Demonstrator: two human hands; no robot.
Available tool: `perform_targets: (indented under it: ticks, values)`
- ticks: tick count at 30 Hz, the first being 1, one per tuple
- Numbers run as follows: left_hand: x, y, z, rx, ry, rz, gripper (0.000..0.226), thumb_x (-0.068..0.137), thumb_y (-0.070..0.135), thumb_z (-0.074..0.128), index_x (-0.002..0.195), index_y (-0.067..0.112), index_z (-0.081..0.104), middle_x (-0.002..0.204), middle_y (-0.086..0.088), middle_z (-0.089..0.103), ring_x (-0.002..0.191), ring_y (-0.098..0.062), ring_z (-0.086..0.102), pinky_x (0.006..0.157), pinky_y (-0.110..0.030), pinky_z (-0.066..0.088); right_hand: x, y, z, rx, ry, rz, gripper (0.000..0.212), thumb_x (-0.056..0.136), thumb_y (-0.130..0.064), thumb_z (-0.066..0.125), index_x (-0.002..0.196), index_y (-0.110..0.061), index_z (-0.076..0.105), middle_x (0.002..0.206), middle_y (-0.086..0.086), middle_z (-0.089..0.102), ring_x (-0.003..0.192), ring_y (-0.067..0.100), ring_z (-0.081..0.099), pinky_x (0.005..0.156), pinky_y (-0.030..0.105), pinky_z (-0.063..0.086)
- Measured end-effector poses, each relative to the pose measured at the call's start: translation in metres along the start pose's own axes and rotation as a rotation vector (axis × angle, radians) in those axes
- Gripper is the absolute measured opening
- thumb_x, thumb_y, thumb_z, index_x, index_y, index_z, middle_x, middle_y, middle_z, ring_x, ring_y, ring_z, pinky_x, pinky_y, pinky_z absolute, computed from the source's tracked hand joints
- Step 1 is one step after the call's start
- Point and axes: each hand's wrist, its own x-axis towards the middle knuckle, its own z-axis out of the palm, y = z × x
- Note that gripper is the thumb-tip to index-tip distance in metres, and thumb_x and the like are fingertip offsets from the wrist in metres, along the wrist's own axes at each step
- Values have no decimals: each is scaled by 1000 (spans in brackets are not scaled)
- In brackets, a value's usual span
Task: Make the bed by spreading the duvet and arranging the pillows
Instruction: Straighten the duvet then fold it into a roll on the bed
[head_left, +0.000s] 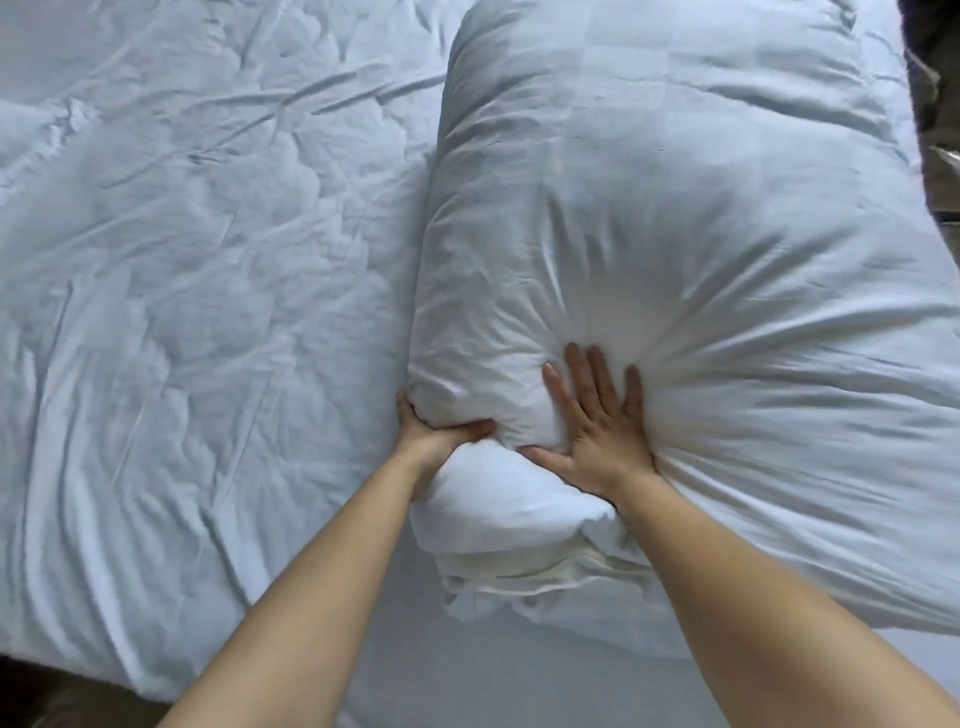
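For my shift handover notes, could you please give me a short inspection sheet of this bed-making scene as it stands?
Surface: bed sheet, white, bare near the lower edge.
Job's things: pillow, white, lying on the bed, dented where pressed; duvet, white, wrinkled, spread to the pillow's left.
Clutter: nothing seen.
Grips: left hand grips the pillow's near left edge, fingers hidden beneath; right hand presses flat on the pillow, fingers straight.
Cables: nothing seen.
Surroundings: dark, unclear shapes at the upper right; brownish floor at the lower left.
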Motion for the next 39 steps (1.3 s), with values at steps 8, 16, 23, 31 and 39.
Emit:
perform_targets:
  ticks: [8, 16, 23, 31, 39]
  values:
    - [12, -15, 8, 13, 186, -129, 114, 9, 67, 86, 110, 21, 60, 102, 5, 70, 91, -14, 68, 80, -36, 59, 11, -2, 24, 19, 35, 0, 92, 76, -79, 27, 150, -25, 18, 158, 3, 16, 145, 24, 10, 113, 49, -5]
    - [-27, -1, -4, -34, 73, -54, 60, 53, 42, 89, 102, 15, 65, 93, 1, 71, 81, -13, 69, 58, -20, 53, -6, -26, -7, -119, -69, 140, 93, 68, -81, 2, 140, -29, -25, 158, 2, -19, 146, 22, -19, 104, 45, -29]
    - [-53, -3, -31, 4, -143, -3, 76, 42, 45, 89, 108, 16, 66, 100, 0, 72, 87, -15, 69, 78, -32, 59, -33, -62, -27, -96, -93, 296, 97, 65, -76, -4, 142, -22, -25, 159, 4, -19, 146, 23, -18, 113, 48, -17]
    - [-63, -14, -112, 111, -284, 100, 62, 66, 27, 87, 118, 11, 58, 113, -3, 65, 101, -20, 64, 77, -28, 56, -52, -153, -46, -118, -136, 433, 107, 59, -72, -8, 151, -18, -12, 159, 6, -16, 147, 24, -14, 115, 49, -12]
    - [-71, -7, -260, 195, -296, 80, 52, 66, 26, 87, 108, 9, 59, 105, -2, 66, 93, -20, 63, 77, -28, 50, -22, -297, -68, -78, -97, 407, 85, 89, -61, 40, 150, -9, 14, 158, 12, 5, 147, 26, -6, 116, 44, -14]
